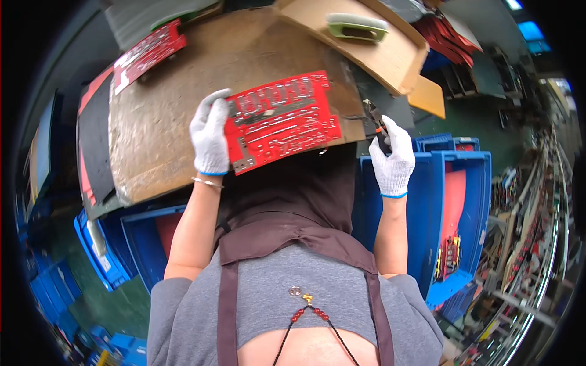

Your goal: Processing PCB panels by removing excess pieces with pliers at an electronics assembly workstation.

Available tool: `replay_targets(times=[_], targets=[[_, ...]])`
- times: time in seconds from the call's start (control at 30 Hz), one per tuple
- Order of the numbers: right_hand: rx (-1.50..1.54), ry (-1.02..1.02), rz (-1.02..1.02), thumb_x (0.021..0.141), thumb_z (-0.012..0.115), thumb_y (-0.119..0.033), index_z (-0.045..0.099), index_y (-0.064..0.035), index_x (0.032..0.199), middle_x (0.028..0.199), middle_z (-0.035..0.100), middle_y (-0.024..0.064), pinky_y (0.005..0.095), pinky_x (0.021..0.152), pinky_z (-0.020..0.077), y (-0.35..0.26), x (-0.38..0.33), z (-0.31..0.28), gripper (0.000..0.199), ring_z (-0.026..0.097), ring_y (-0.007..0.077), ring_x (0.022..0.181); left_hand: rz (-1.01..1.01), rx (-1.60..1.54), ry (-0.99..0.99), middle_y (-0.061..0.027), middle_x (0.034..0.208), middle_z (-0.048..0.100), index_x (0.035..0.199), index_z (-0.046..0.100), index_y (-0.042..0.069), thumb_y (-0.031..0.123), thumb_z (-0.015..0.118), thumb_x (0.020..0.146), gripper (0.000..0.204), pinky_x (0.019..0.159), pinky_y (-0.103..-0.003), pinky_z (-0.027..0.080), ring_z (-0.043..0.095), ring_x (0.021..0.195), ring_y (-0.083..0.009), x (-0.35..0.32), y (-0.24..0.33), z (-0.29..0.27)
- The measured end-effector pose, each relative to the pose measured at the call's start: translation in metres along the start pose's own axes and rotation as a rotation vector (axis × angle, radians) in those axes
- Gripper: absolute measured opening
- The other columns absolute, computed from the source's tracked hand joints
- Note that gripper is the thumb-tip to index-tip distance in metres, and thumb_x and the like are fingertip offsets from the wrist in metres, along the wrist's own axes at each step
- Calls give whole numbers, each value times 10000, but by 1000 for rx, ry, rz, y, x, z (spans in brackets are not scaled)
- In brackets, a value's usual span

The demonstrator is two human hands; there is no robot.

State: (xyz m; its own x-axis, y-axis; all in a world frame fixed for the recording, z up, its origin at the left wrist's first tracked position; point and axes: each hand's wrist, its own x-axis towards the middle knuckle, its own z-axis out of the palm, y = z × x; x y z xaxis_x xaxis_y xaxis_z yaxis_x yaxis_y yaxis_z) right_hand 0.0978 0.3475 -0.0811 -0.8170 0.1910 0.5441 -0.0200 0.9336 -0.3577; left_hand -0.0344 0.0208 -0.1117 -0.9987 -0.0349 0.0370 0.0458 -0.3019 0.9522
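Grey shirt and brown apron straps fill the near edge as a gloved worker bends over a cardboard-covered desk [159, 122]. Left hand [209, 139] grips the left edge of a red circuit board [282, 119], holding it tilted just above the cardboard. Right hand [392, 155] is closed around the handles of small cutting pliers [376, 125], which sit just right of the board and apart from it. Judging by this, trimming on the held board appears under way or about to begin. Another red board [148, 53] lies at the far left, and a green tool [357, 27] rests on a cardboard flap beyond. Blue bins [455, 201] at right hold more red pieces.
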Motion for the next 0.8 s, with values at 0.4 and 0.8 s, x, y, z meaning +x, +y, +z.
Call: replay_targets(times=[0.4,0.8], targets=[[-388,-363,352,847,717,-176,680,-153,1295,1066,689,118,436,900,558,41,-30,-47,450,684,317,1011,-38,-53,8,-46,1152,705,1259,691,11,154,592,1083,248,956,-286,536,661,1046,-112,1,-1,3],[-764,-369,390,797,775,-260,687,-225,1290,1079,673,96,485,871,548,27,-3,-56,502,646,349,1022,15,65,-17,-12,1082,698,1213,716,4,143,615,1068,225,907,-248,500,611,994,-70,3,1,5]])
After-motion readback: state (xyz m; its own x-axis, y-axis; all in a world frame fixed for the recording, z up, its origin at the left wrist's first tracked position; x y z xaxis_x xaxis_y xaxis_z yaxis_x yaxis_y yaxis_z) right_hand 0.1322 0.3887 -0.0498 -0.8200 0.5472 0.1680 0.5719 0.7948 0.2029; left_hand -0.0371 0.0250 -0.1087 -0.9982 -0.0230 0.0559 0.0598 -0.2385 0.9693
